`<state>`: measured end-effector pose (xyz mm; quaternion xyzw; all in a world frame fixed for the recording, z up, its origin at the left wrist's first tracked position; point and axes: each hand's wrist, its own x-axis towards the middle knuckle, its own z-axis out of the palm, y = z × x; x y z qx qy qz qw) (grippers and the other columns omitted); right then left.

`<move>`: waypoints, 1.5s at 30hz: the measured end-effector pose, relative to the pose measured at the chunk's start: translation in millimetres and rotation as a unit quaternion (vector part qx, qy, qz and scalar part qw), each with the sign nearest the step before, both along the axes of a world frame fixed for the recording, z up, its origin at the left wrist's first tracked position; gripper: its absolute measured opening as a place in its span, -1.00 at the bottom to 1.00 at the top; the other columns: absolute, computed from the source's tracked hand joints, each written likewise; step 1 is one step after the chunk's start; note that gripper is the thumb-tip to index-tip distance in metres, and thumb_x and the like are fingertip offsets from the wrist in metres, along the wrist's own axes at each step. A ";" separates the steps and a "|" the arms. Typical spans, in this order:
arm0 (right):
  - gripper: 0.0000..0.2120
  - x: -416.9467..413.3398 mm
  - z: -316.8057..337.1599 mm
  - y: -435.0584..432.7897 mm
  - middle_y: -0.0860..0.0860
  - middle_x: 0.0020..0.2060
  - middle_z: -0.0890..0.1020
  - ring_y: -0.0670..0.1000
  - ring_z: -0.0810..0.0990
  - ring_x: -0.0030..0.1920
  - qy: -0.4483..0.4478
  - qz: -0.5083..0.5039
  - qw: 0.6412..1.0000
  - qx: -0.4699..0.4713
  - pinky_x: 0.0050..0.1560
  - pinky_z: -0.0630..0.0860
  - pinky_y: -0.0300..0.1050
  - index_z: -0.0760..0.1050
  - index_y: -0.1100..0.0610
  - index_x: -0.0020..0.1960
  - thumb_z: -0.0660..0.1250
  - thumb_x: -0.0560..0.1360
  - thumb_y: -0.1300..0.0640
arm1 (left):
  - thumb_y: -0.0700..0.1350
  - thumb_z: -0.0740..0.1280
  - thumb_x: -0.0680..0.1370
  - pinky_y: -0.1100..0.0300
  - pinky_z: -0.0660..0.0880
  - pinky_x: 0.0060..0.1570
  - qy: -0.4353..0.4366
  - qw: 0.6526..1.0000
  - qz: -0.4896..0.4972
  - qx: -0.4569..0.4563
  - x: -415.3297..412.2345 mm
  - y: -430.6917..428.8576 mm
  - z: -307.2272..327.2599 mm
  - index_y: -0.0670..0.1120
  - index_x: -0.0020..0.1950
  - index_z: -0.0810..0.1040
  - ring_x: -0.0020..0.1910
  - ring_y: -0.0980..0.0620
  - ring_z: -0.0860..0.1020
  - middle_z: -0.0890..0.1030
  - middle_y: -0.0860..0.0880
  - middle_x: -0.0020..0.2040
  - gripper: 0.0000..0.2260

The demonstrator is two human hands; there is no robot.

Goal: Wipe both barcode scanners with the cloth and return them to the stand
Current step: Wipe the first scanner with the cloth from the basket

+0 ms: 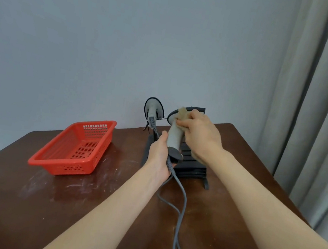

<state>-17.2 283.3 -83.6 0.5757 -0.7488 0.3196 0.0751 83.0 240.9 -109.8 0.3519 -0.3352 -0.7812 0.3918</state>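
Observation:
My left hand (159,157) grips the lower end of a grey barcode scanner (174,137), held upright above the table. Its grey cable (183,207) trails down toward the table's front edge. My right hand (199,132) presses a tan cloth (182,115) against the head of that scanner. A second grey scanner (154,109) rests head-up on the black stand (192,166), just left of the one I hold, with its coiled cable hanging down. My hands hide part of the stand.
A red perforated plastic basket (75,147) sits empty on the left of the dark brown wooden table (63,205). A grey wall is behind and grey curtains (319,104) hang at the right. The table's front edge has chipped paint.

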 end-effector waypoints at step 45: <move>-0.56 3.6 -6.9 13.8 0.01 0.19 0.59 0.04 0.53 0.19 -0.186 -0.006 0.974 -0.132 0.18 0.47 -0.06 0.43 0.00 0.34 0.27 0.47 0.21 | 0.07 0.20 0.61 0.28 0.53 -0.54 0.163 0.974 -0.105 0.116 21.2 -17.4 1.2 -0.24 0.17 0.48 -0.53 0.07 0.53 0.62 -0.13 -0.19 -0.62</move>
